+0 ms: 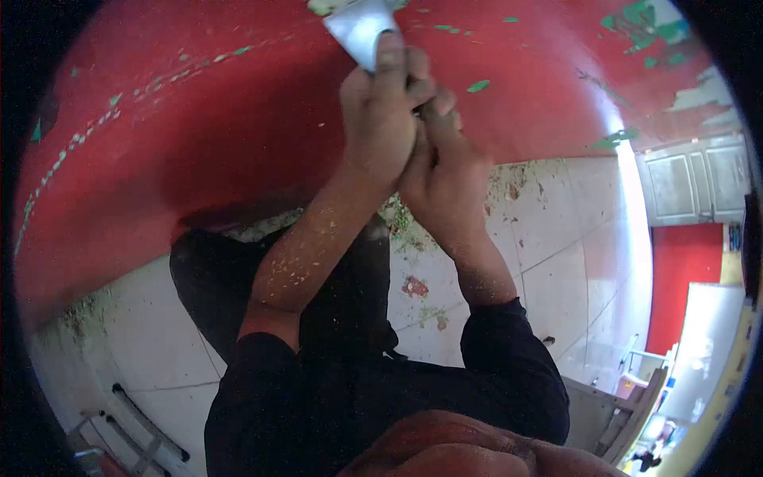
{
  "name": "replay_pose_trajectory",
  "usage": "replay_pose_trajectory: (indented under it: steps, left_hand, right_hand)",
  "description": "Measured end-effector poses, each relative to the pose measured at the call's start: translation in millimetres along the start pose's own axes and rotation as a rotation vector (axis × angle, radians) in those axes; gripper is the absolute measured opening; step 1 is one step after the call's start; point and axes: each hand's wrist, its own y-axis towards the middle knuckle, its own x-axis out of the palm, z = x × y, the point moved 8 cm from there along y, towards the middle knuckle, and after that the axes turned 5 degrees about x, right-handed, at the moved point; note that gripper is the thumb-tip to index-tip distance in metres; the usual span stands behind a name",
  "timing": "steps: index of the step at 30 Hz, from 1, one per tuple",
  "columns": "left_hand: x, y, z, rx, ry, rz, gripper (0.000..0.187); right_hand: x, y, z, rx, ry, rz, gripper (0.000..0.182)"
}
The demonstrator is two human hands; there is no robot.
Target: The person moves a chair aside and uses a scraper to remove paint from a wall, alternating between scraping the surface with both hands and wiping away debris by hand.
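A scraper with a wide, pale metal blade is pressed against the red wall at the top of the head view. My left hand is closed round it near the blade, with the thumb stretched along the metal. Just below and to the right, my right hand is closed too, against the left hand at what seems to be the lower end of the handle. The handle itself is mostly hidden by the fingers. Bare pale patches and green flecks show where the red paint is broken.
Paint chips and green crumbs lie on the white tiled floor along the wall's foot. White cabinet doors stand at the right. A metal frame is at lower left, and a wooden-edged piece of furniture at lower right.
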Motion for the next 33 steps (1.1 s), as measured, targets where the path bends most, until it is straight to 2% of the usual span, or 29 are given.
replay_pose_trajectory:
  steps: [4, 7, 10, 12, 13, 16, 18, 19, 20, 21, 22, 23, 24, 26, 28, 30, 32, 33]
  left_hand:
    - [-6, 0, 1, 0.033, 0.113, 0.055, 0.036]
    - [-5, 2, 17, 0.092, 0.116, 0.052, 0.041]
    - [-23, -6, 10, 0.108, 0.094, 0.112, 0.043]
    - [-29, -6, 4, 0.153, 0.074, 0.102, 0.042]
    - [-29, -6, 16, 0.213, 0.138, 0.077, 0.042]
    - [-3, -14, 56, 0.323, 0.757, -0.079, 0.038]
    - [42, -39, 99, 1.216, 1.507, -0.467, 0.032]
    - [53, -43, 106, 1.404, 1.818, -0.528, 0.03]
    - [62, -45, 110, 1.583, 2.112, -0.592, 0.028]
    - [57, -33, 119, 1.615, 2.264, -0.599, 0.03]
    - [49, -18, 124, 1.652, 2.412, -0.598, 0.031]
    - [45, -16, 125, 1.776, 2.365, -0.645, 0.031]
    - [39, -16, 122, 1.891, 2.313, -0.702, 0.03]
    - [38, -17, 120, 1.959, 2.229, -0.724, 0.027]
    - [35, -9, 128, 2.042, 2.143, -0.793, 0.022]
    - [35, -2, 132, 2.191, 2.098, -0.873, 0.018]
    - [36, -1, 138, 2.258, 2.114, -0.863, 0.018]
    - [36, -1, 136, 2.233, 2.153, -0.84, 0.019]
  right_hand:
    - [-2, 3, 1, -0.006, 0.114, -0.054, 0.023]
    - [9, 13, -6, -0.074, 0.143, 0.004, 0.021]
    - [13, -2, 7, 0.009, 0.204, -0.171, 0.012]
    - [25, 7, 5, -0.018, 0.158, -0.19, 0.015]
    - [27, 3, 10, 0.009, 0.134, -0.197, 0.017]
    - [13, 5, 15, -0.021, 0.665, -0.21, 0.023]
    - [-7, -16, 63, 0.202, 0.777, -0.057, 0.025]
    - [-3, -47, 108, 0.42, 0.896, 0.044, 0.026]
    - [-4, -77, 153, 0.487, 0.936, 0.218, 0.028]
    - [-2, -111, 206, 0.555, 0.956, 0.394, 0.031]
    - [5, -155, 252, 0.756, 0.785, 0.447, 0.032]
    - [12, -208, 293, 0.959, 0.61, 0.486, 0.033]
    - [19, -267, 328, 0.955, 0.301, 0.536, 0.033]
    - [34, -373, 370, 0.905, -0.3, 0.56, 0.032]
    - [34, -448, 377, 1.133, -0.555, 0.429, 0.034]
    - [21, -502, 390, 1.361, -0.536, 0.362, 0.038]
    - [-7, -513, 385, 1.427, -0.637, 0.402, 0.038]
    - [-9, -528, 404, 1.34, -0.828, 0.378, 0.037]
